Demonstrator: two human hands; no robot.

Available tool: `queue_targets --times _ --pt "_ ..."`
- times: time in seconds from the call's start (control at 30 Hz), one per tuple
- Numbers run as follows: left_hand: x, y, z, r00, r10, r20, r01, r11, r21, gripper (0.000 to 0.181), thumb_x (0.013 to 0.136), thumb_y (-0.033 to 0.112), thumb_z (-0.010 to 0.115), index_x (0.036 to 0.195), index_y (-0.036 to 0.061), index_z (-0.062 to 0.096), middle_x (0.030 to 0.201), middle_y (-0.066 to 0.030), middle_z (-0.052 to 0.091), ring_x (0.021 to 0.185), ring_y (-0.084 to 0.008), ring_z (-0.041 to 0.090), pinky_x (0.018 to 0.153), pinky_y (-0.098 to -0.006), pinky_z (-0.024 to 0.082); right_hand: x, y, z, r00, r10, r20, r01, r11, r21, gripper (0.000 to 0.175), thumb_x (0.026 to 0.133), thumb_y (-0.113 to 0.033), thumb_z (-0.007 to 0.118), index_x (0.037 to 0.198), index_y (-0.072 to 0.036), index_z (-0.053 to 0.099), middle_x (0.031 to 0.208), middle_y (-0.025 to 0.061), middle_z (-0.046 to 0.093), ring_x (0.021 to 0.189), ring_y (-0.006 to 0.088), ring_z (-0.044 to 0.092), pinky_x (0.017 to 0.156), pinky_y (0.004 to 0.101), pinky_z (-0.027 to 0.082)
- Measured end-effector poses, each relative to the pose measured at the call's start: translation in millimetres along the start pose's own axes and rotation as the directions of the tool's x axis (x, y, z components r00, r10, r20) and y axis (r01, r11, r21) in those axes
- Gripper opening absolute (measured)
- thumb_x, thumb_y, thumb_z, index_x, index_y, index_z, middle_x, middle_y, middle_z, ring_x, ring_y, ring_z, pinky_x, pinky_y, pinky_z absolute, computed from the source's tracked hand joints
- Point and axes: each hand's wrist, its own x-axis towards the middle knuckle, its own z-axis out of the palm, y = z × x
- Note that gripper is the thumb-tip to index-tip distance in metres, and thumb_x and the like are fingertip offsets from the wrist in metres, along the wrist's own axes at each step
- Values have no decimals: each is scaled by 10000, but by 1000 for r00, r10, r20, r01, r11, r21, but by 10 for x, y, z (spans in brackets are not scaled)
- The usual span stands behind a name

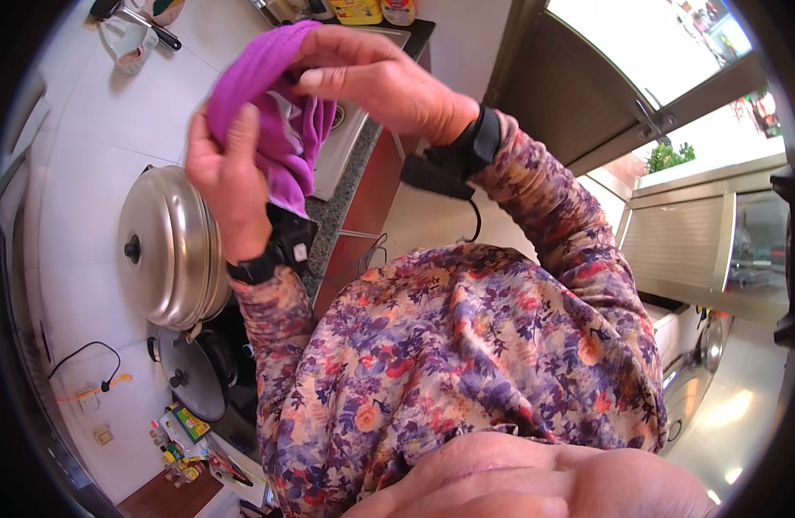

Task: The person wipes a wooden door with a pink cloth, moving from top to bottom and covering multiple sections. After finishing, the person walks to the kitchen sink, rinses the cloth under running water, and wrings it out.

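Note:
A purple cloth (251,84) with a paler underside hangs in folds between my hands, raised in front of the counter. My left hand (232,178) pinches its lower left edge, thumb on the near side. At the cloth's upper right is my right hand (391,84), its fingers against the cloth and partly hidden by it; the thumb points left, apart from the fingers. Black bands circle both wrists, below floral sleeves. Behind the cloth lies part of a sink (345,136) with its drain.
A large lidded metal pot (170,246) stands left of my left forearm, beside a glass-lidded pan (193,375). Bottles (397,10) stand beyond the sink. Measuring cups (133,58) hang on the tiled wall. A dark-edged stone counter (326,226) runs beside red cabinets (371,194).

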Motion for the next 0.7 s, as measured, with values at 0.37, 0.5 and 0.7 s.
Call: queue_targets --times 0.37,0.5,0.7 --pt "1538 -2045 105 936 -297 -188 343 886 311 354 1017 319 622 1020 -26 701 935 -97 724 841 -178 664 747 -326 536 671 1890 -2983 933 334 -133 -288 472 -833 585 816 -255 738 1297 33 574 1224 215 635 1186 342 595 1042 412 460" --pt "1570 -2445 -131 766 -608 -208 623 783 4 282 964 232 705 1011 -46 702 934 -73 715 810 -163 669 733 -303 552 1400 2910 -3197 961 264 -84 -159 277 -948 622 781 -247 649 1333 6 509 1389 252 516 1287 458 486 1065 504 438" --pt "1277 -2897 -713 698 -674 -241 712 619 331 335 1019 261 619 1092 -61 676 972 -100 710 841 -175 677 759 -324 545 1510 3811 -2785 995 99 -26 -58 338 -939 542 754 -193 630 1246 12 530 1279 241 537 1196 438 547 1003 506 469"
